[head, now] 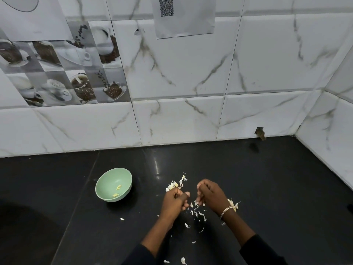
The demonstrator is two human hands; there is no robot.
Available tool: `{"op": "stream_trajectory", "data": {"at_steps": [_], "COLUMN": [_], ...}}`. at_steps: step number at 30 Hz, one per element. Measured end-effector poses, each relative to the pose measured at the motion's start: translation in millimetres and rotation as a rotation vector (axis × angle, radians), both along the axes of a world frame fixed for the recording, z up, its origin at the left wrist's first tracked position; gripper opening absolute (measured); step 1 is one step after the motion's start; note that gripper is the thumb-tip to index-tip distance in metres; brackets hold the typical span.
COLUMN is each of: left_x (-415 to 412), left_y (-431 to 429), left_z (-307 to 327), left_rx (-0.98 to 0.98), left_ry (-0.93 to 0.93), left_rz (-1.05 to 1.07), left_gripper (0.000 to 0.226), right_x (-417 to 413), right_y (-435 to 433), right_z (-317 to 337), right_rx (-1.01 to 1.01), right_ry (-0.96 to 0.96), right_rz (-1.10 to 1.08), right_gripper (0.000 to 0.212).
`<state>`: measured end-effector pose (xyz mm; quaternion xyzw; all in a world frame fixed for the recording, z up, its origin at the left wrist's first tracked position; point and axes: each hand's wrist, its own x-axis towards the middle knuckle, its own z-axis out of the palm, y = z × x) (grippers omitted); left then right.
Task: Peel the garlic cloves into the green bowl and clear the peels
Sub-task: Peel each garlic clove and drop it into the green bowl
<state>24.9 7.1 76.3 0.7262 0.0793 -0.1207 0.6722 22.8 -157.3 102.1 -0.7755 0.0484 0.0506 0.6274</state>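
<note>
I'm logging left hand (174,200), right hand (210,196), grips curling, contents untellable, over papery white garlic peels (199,214); round pale-green bowl (99,189) sitting near, collecting peeled cloves (118,187).

Your curled left hand (174,200) and right hand (210,195) hide anything inside them. Both sleeves (263,251) run off the bottom edge. The pale bits (118,187) in the green bowl (103,180) are too small to identify. The QR code sheet (184,22) is cut by the top edge.
</note>
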Motion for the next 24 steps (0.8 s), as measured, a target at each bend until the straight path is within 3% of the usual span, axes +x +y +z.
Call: {"op": "stream_trajectory", "data": {"at_steps": [3,8,17,24], "left_x": [-2.2,-1.6,4.5,6.7], "left_y": [3.4,3.3,49.4,128.5], "left_z": [-10.9,-20.7,-12.6,-16.1], "left_rx": [0.125,0.102,-0.049,-0.05], "left_ry": [0.002,0.075,-0.05,-0.075], "left_rz": [-0.056,-0.049,0.351,0.614], "left_gripper": [0.019,0.009,0.008,0.004], "right_x": [0.4,11.8,50.8,82.8], "right_y": [2.3,14.5,76.0,163.8], "right_z": [-0.4,-9.4,6.3,7.8], "right_rx": [-0.017,-0.019,-0.111,-0.125], "right_ry": [0.056,0.118,0.058,0.032], "right_rz": [-0.02,-0.03,0.179,0.335], "right_gripper": [0.03,0.027,0.028,0.009]}}
